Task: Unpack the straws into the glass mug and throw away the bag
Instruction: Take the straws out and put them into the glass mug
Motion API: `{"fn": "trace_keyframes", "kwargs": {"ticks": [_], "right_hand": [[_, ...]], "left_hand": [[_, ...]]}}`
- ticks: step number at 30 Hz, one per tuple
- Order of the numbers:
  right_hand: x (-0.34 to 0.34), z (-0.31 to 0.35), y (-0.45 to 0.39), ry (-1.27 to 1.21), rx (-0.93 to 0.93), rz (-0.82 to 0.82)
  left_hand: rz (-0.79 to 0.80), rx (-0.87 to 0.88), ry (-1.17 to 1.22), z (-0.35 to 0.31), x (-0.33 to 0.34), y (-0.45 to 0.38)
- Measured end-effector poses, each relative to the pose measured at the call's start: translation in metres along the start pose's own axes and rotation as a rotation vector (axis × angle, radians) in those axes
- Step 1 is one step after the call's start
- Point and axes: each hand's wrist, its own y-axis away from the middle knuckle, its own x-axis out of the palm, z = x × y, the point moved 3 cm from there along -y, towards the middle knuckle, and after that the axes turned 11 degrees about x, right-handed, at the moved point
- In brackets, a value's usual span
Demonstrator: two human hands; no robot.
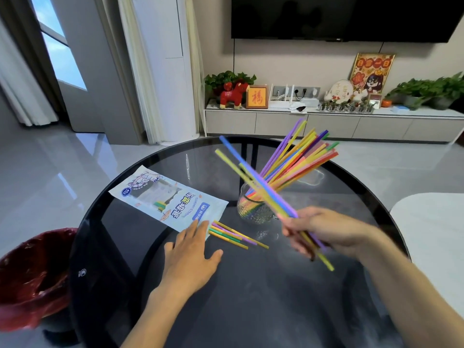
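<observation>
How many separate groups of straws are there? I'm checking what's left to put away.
3: a bunch standing in the glass mug, a few held in the right hand, and several sticking out of the bag by the left hand.

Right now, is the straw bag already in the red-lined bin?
No: the bag lies on the glass table under the left hand, not in the bin.
</observation>
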Motion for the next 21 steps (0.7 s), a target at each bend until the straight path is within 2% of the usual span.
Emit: {"fn": "trace_keyframes", "kwargs": {"ticks": [3, 5, 10, 12, 14, 16, 17, 20, 21], "right_hand": [[0.032, 0.006, -0.016, 0.001, -0.007, 0.178], [0.046, 0.014, -0.019, -0.023, -0.024, 0.293], [0.073, 0.043, 0.001, -0.006, -0.121, 0.551], [0.077, 0.051, 0.01, -0.071, -0.143, 0.588], [0.074, 0.056, 0.015, -0.211, -0.155, 0.604], [0.066, 0.06, 0.015, -0.438, -0.188, 0.508], [0.061, 0.062, 0.014, -0.528, -0.229, 0.406], [0.052, 0.061, 0.008, -0.507, -0.406, 0.018], [0.051, 0.061, 0.006, -0.466, -0.459, -0.054]], "left_hand": [[-0.298, 0.146, -0.039, -0.014, -0.016, 0.005], [-0.423, 0.259, -0.107, -0.022, -0.028, 0.007], [-0.547, 0.589, -0.146, -0.038, -0.051, 0.013], [-0.577, 0.613, -0.058, -0.036, -0.055, 0.012], [-0.522, 0.507, 0.044, -0.03, -0.058, 0.01], [-0.429, 0.378, 0.224, -0.025, -0.065, 0.01], [-0.391, 0.356, 0.395, -0.025, -0.07, 0.011], [-0.305, 0.437, 0.92, -0.035, -0.09, 0.015], [-0.229, 0.457, 1.025, -0.035, -0.089, 0.015]]}}
